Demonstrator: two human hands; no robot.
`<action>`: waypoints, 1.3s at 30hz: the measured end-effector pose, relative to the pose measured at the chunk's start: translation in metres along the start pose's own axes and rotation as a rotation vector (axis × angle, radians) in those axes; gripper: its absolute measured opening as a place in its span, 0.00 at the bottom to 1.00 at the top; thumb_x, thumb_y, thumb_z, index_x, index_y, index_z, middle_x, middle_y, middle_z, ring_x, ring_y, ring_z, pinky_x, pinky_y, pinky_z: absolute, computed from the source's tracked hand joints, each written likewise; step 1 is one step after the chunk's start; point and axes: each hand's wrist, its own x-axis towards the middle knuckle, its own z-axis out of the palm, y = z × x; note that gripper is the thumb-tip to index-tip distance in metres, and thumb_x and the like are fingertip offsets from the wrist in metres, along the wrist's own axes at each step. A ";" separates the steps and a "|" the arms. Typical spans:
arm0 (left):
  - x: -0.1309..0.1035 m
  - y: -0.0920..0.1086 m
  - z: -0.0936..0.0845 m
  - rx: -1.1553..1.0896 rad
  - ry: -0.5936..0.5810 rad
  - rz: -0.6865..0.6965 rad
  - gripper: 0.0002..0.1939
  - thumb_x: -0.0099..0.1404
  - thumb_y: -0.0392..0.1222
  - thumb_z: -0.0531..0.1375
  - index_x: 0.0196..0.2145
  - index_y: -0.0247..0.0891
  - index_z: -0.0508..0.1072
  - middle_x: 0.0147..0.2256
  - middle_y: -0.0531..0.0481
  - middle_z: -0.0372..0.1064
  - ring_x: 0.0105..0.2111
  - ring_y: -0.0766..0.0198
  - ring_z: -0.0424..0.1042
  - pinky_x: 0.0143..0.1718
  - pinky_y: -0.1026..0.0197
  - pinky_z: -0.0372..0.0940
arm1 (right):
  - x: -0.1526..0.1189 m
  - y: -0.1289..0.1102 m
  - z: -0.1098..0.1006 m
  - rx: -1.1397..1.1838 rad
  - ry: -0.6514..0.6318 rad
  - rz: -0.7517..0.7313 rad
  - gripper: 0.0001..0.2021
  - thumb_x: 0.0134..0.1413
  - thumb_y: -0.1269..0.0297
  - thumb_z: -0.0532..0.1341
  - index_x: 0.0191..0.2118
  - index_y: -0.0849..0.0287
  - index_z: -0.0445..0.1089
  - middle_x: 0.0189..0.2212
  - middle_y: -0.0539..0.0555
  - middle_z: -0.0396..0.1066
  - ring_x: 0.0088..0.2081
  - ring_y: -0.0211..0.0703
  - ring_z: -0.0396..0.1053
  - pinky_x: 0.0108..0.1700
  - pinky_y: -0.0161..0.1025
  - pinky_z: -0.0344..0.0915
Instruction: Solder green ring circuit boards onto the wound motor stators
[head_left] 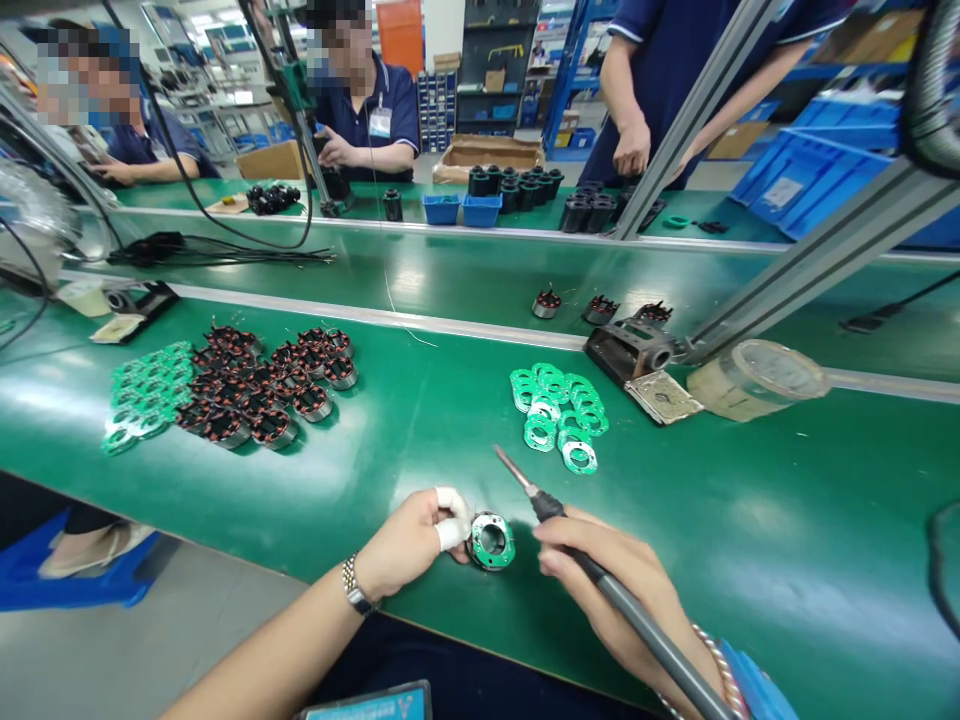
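My left hand [424, 535], with white wraps on the thumb and a finger, pinches the left side of a motor stator [493, 542]. A green ring-shaped circuit board lies on top of the stator, facing up. In my right hand [622, 570] is a soldering iron [551, 508], gripped like a pen. Its bare tip points up and left, above the table and apart from the stator. Beyond the iron lies a group of loose green ring boards [541, 432]. To the left stand several copper-wound stators [274, 428] in rows, beside a sheet of joined green boards [146, 390].
A soldering iron stand [626, 350] with a sponge pad [664, 397] and a round tub [757, 380] sit at the right. Slanted metal posts [810, 270] rise there. Three stators [547, 304] stand past the metal strip. Co-workers [367, 110] are at the far bench.
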 end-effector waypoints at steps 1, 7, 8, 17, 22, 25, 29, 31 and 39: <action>0.000 0.000 0.000 0.003 -0.001 0.002 0.06 0.49 0.37 0.59 0.21 0.35 0.64 0.20 0.56 0.62 0.20 0.70 0.65 0.27 0.65 0.61 | 0.003 0.001 0.002 0.008 -0.058 -0.018 0.07 0.55 0.73 0.55 0.38 0.56 0.67 0.26 0.53 0.70 0.27 0.39 0.69 0.29 0.34 0.68; -0.006 -0.005 -0.004 0.170 0.048 0.108 0.06 0.54 0.40 0.58 0.24 0.36 0.66 0.22 0.53 0.64 0.22 0.67 0.65 0.29 0.64 0.61 | 0.017 0.008 0.009 0.017 -0.365 -0.055 0.17 0.47 0.79 0.58 0.44 0.57 0.62 0.41 0.58 0.69 0.45 0.44 0.67 0.44 0.40 0.67; -0.010 -0.008 -0.006 0.266 0.088 0.180 0.05 0.55 0.40 0.58 0.26 0.36 0.68 0.24 0.52 0.65 0.25 0.66 0.66 0.31 0.63 0.61 | 0.017 0.009 0.009 0.003 -0.368 -0.052 0.18 0.47 0.79 0.58 0.44 0.57 0.62 0.41 0.57 0.69 0.44 0.43 0.68 0.44 0.40 0.67; -0.028 -0.028 -0.007 0.787 -0.031 0.466 0.06 0.59 0.42 0.58 0.32 0.42 0.75 0.30 0.45 0.70 0.29 0.60 0.65 0.35 0.60 0.57 | 0.010 0.011 0.014 -0.036 -0.285 -0.049 0.18 0.46 0.76 0.60 0.45 0.58 0.61 0.37 0.56 0.69 0.40 0.45 0.67 0.41 0.41 0.67; -0.020 -0.021 0.006 0.326 0.085 0.240 0.06 0.55 0.41 0.60 0.24 0.38 0.71 0.26 0.49 0.68 0.28 0.63 0.66 0.30 0.63 0.61 | -0.002 0.001 0.024 -0.174 -0.103 -0.025 0.13 0.48 0.70 0.60 0.42 0.58 0.62 0.31 0.56 0.69 0.35 0.48 0.65 0.35 0.44 0.68; -0.015 -0.017 0.008 0.056 0.117 0.078 0.09 0.50 0.41 0.63 0.21 0.36 0.67 0.21 0.54 0.64 0.21 0.68 0.64 0.24 0.66 0.61 | -0.007 -0.001 0.029 -0.219 -0.037 -0.030 0.12 0.51 0.68 0.59 0.43 0.59 0.62 0.30 0.57 0.68 0.35 0.49 0.65 0.34 0.46 0.68; -0.011 -0.013 0.007 -0.037 0.136 0.008 0.07 0.46 0.37 0.62 0.19 0.35 0.66 0.17 0.57 0.63 0.16 0.71 0.62 0.22 0.67 0.60 | -0.003 0.003 0.033 -0.151 -0.032 -0.098 0.11 0.54 0.73 0.55 0.44 0.58 0.62 0.32 0.57 0.69 0.37 0.48 0.64 0.37 0.44 0.67; -0.010 -0.011 0.007 -0.062 0.132 -0.004 0.07 0.45 0.36 0.62 0.18 0.35 0.65 0.16 0.57 0.62 0.15 0.72 0.62 0.21 0.67 0.60 | 0.001 0.007 0.035 -0.132 -0.042 -0.164 0.11 0.55 0.76 0.53 0.43 0.58 0.62 0.29 0.55 0.69 0.36 0.46 0.64 0.37 0.42 0.66; -0.009 -0.011 0.004 -0.129 0.092 -0.017 0.07 0.43 0.35 0.62 0.19 0.34 0.66 0.16 0.57 0.64 0.15 0.71 0.63 0.21 0.67 0.61 | 0.018 0.001 0.030 -0.349 -0.122 -0.369 0.12 0.62 0.72 0.45 0.39 0.60 0.65 0.24 0.54 0.68 0.35 0.47 0.65 0.31 0.40 0.62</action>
